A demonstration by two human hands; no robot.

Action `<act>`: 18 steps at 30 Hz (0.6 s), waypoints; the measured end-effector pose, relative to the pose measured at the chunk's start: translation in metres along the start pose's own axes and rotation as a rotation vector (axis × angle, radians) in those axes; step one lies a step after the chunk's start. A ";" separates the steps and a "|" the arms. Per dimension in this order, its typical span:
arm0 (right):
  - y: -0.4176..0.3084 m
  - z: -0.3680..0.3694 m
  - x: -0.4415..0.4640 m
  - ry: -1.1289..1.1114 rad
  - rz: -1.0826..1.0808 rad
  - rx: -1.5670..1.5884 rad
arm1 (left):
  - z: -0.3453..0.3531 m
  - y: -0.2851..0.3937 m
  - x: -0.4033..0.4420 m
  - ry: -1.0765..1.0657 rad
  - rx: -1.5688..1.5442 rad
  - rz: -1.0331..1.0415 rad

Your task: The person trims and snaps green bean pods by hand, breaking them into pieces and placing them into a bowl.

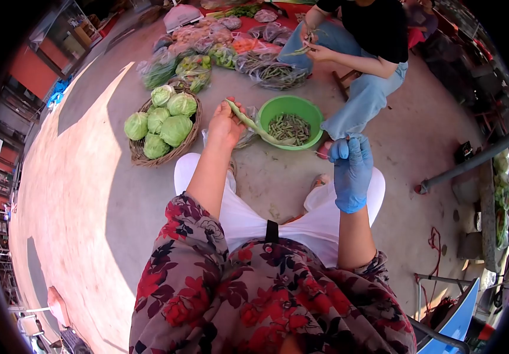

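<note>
A long pale green bean pod [254, 125] is held at its upper end by my bare left hand [226, 125], fingers closed on it. Its lower end reaches over the rim of a green plastic basin [315, 112]. Inside the basin lie many short cut bean pieces [290, 128]. My right hand [352, 168], in a blue glove, is at the right of the basin with its fingers pinched together; what they hold, if anything, is too small to make out. Clear plastic bags [247, 137] lie on the ground behind the pod.
A wicker basket [192, 137] of cabbages [175, 130] stands at the left. Bagged vegetables [278, 74] cover the ground ahead. A seated person [364, 82] faces me, holding green pods. A metal pole [473, 159] slants at the right.
</note>
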State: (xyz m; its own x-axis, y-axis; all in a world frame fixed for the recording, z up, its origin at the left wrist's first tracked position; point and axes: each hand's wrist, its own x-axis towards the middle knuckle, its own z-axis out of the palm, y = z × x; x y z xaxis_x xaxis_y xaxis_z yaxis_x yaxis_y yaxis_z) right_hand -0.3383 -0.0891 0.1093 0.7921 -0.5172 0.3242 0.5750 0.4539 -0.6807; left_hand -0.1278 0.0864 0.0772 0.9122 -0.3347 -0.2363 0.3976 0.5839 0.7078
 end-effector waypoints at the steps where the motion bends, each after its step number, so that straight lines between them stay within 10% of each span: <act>1: -0.003 0.000 0.000 0.036 -0.003 -0.041 | -0.005 0.005 0.001 0.014 -0.039 0.011; 14: -0.018 0.008 -0.005 0.115 -0.001 -0.050 | -0.030 0.041 0.013 -0.054 -0.187 0.187; 18: 0.012 0.009 0.000 -0.442 0.257 -0.683 | -0.009 0.026 -0.007 -0.316 -0.065 -0.007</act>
State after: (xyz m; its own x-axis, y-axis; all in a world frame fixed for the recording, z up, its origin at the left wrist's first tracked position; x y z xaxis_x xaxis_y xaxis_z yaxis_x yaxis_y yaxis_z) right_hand -0.3295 -0.0772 0.1065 0.9699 -0.0631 0.2351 0.2288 -0.0926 -0.9690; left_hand -0.1230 0.1105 0.0915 0.8376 -0.5460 -0.0154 0.4187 0.6236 0.6602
